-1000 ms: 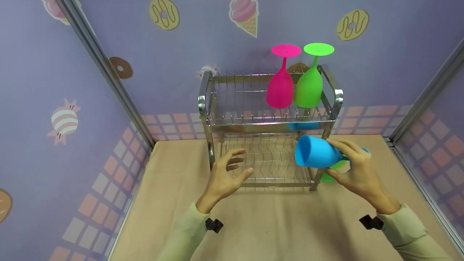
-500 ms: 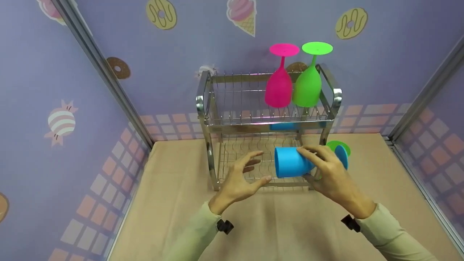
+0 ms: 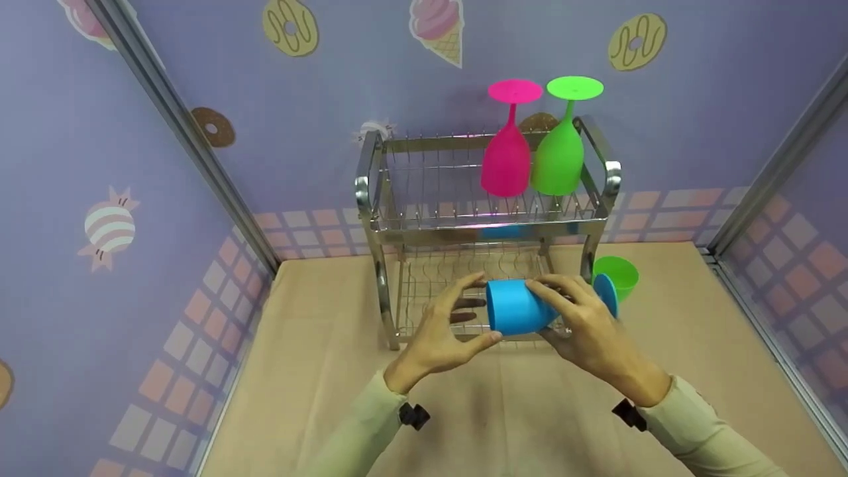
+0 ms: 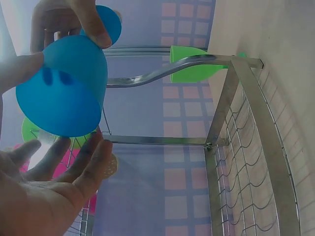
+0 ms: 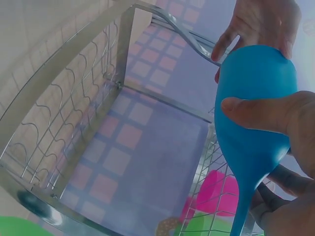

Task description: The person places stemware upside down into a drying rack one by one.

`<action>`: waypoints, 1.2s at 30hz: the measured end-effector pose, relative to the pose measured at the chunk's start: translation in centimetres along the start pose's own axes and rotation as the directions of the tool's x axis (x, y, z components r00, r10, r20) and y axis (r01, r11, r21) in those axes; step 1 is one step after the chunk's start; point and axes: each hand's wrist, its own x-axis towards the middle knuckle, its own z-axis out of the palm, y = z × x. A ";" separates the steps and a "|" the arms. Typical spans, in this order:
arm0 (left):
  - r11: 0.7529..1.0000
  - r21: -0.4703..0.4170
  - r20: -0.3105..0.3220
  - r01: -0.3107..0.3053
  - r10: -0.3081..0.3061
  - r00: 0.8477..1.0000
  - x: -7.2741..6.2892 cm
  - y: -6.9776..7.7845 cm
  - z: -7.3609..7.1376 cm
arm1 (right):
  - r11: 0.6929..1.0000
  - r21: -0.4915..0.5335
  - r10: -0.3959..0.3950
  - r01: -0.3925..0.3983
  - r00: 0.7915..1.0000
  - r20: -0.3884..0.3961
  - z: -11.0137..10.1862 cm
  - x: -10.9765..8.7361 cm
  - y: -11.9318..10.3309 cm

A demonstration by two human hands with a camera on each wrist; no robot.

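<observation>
A blue wine glass [image 3: 517, 308] lies tilted on its side in the air before the rack, its mouth toward my left hand. My right hand [image 3: 586, 328] grips it round the lower bowl and stem, thumb [image 5: 256, 114] along the bowl in the right wrist view. The blue foot [image 3: 605, 296] sticks out past that hand. My left hand [image 3: 440, 331] is spread around the mouth, fingers loosely bent. Its thumb and fingertips are right at the rim in the left wrist view. On the rack's upper tier a pink wine glass [image 3: 507, 162] and a green wine glass [image 3: 558, 159] stand upside down.
A two-tier metal dish rack [image 3: 490, 235] stands against the back wall, with wire slots on both tiers. Another green glass [image 3: 617, 273] stands mouth up on the beige cloth [image 3: 318, 371], just right of the rack. Patterned walls [image 3: 179, 278] enclose the sides.
The right hand has brought the blue glass left and slightly down, toward the middle. My left hand has moved right, so its fingertips have come up to the rim.
</observation>
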 end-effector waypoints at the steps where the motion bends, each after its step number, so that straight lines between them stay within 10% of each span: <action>1: 1.000 0.001 0.001 0.000 0.000 1.000 0.0 0.0 0.0 | 1.000 0.001 0.001 -0.001 1.000 0.004 0.0 0.0 0.0; 14: 0.997 -0.078 -0.063 -0.010 0.005 0.998 -0.1 0.0 -0.1 | 0.998 0.040 -0.040 0.045 0.993 -0.110 -0.7 -0.7 -0.6; 22: 0.993 -0.120 -0.112 -0.004 -0.010 0.994 -0.3 -0.2 -0.1 | 0.930 0.362 0.092 0.065 0.911 -0.402 1.1 -3.0 -0.9; 26: 0.989 -0.147 -0.117 -0.008 -0.010 0.993 -0.3 -0.1 0.2 | 0.759 0.648 0.341 -0.066 0.888 -0.309 2.7 -3.8 -1.8; 32: 0.982 -0.191 -0.093 -0.003 -0.015 0.996 -0.3 0.0 1.0 | 0.313 0.909 0.596 -0.275 0.802 0.037 3.4 -3.6 -2.8; 36: 0.980 -0.197 -0.079 0.005 -0.021 0.997 -0.5 0.1 1.5 | 0.161 0.941 0.605 -0.299 0.783 0.145 3.2 -3.0 -3.0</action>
